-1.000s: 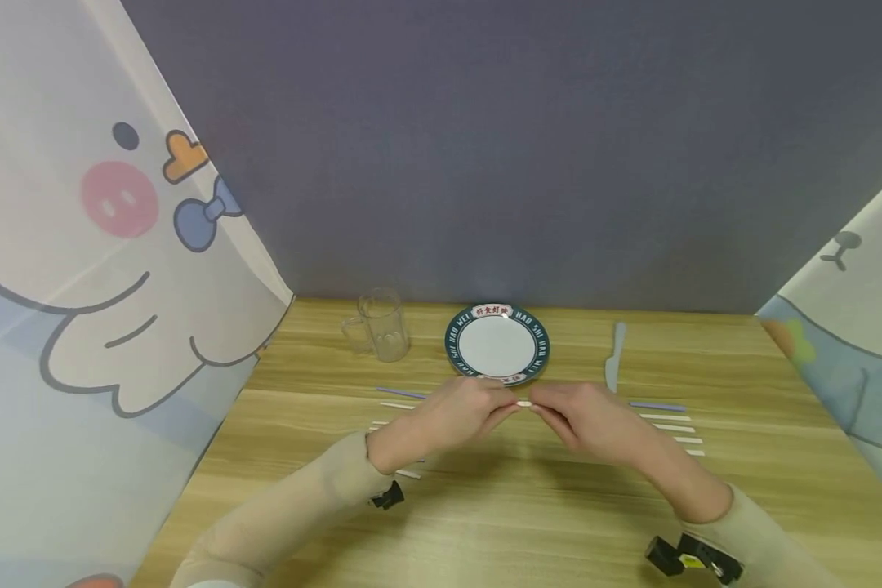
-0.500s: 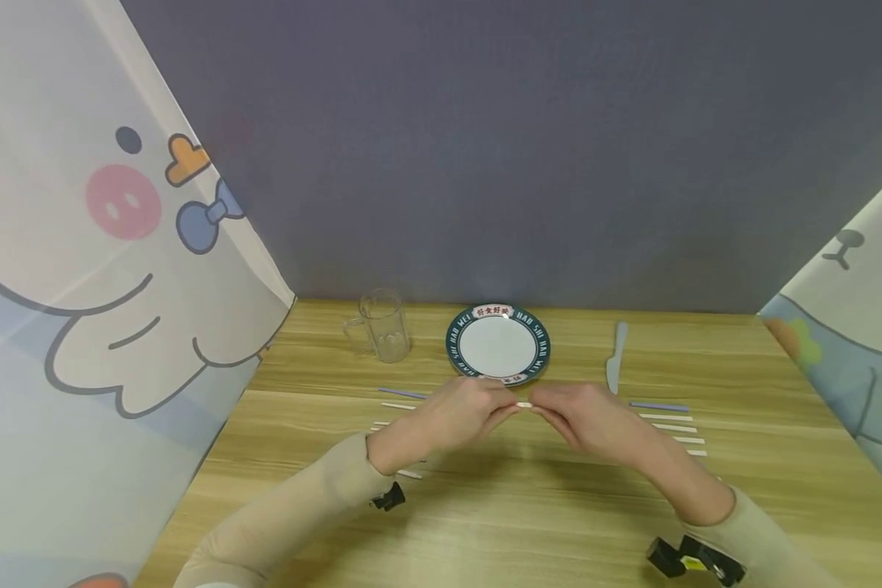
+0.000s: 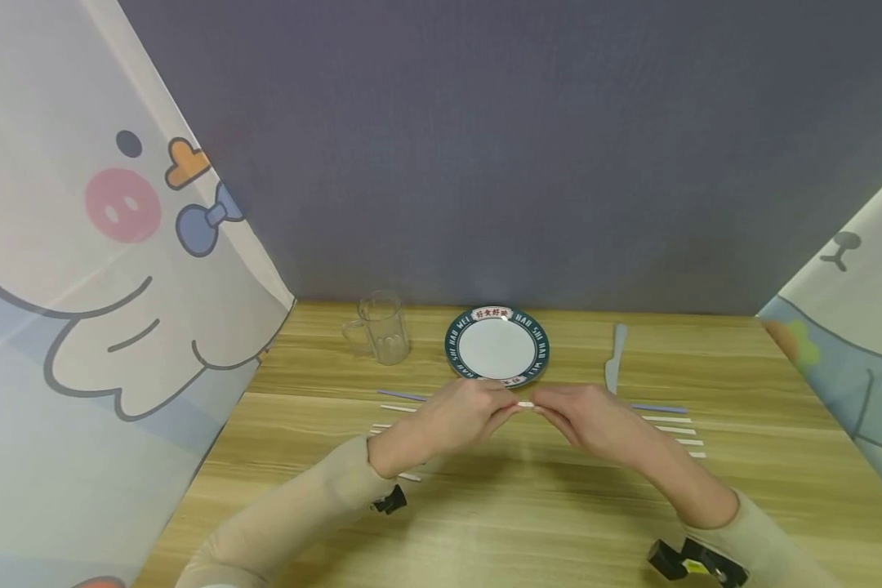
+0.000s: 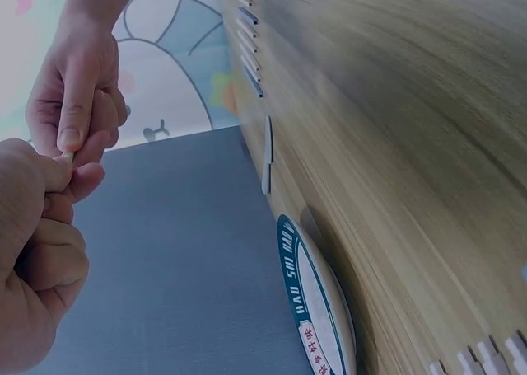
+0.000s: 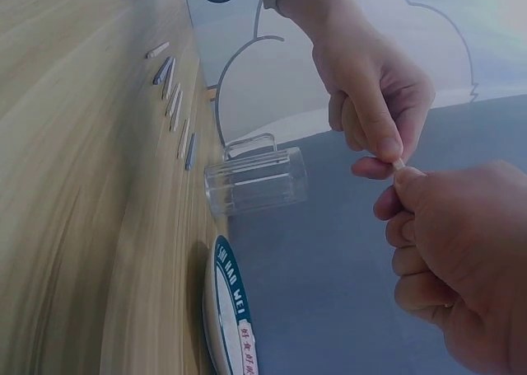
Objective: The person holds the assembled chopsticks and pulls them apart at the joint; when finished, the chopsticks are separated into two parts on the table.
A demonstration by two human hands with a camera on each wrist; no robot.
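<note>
My left hand (image 3: 456,415) and right hand (image 3: 588,418) meet in front of the plate, raised above the table. Between their fingertips runs a thin white stick (image 3: 525,404), each hand pinching one end with thumb and forefinger. Only its short middle part shows; the rest is covered by the fingers. The right wrist view also has this stick (image 5: 398,164) between the two thumbs, and there the other fingers of both hands are curled in. More sticks lie in rows on both sides: white ones (image 3: 672,430) and a blue one (image 3: 660,408) at right, a blue one (image 3: 398,395) at left.
Behind the hands lies a round plate (image 3: 497,347) with a dark green lettered rim. A clear mug (image 3: 388,335) stands to its left, and a pale knife (image 3: 614,359) lies to its right. A grey panel (image 3: 514,155) rises along the table's back edge.
</note>
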